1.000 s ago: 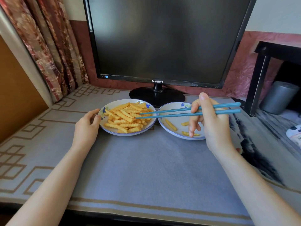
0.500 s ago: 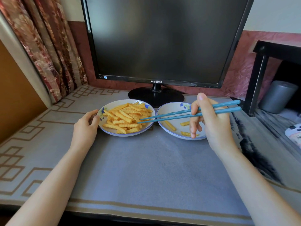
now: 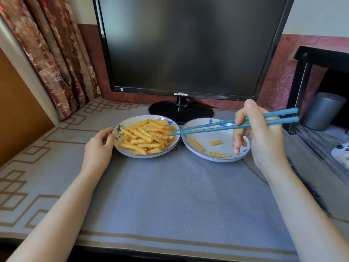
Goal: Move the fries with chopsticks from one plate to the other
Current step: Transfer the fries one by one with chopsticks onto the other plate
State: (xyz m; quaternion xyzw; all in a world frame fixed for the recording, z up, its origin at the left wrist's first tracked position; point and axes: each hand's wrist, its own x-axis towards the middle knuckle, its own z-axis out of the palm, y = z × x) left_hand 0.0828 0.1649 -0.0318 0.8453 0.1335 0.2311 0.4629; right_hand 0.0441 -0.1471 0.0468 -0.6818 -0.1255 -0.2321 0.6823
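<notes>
Two white plates with blue flower marks stand side by side. The left plate (image 3: 120, 148) carries a heap of crinkle-cut fries (image 3: 146, 137). The right plate (image 3: 200, 127) holds three separate fries (image 3: 215, 142). My right hand (image 3: 262, 137) grips a pair of blue chopsticks (image 3: 211, 126) above the right plate. Their tips reach leftward to the right side of the heap, slightly apart, touching the fries there. My left hand (image 3: 98, 148) holds the left plate's left rim between thumb and fingers.
A black monitor (image 3: 188, 44) on a round stand (image 3: 180, 112) rises right behind the plates. A grey mat (image 3: 170, 195) covers the table in front. A curtain (image 3: 49, 53) hangs at left. A black shelf frame (image 3: 302, 87) and grey cylinder (image 3: 323, 108) stand at right.
The chopstick tips have lowered from above the heap to its right side. My right hand moved a little right. The left hand stayed on the plate rim.
</notes>
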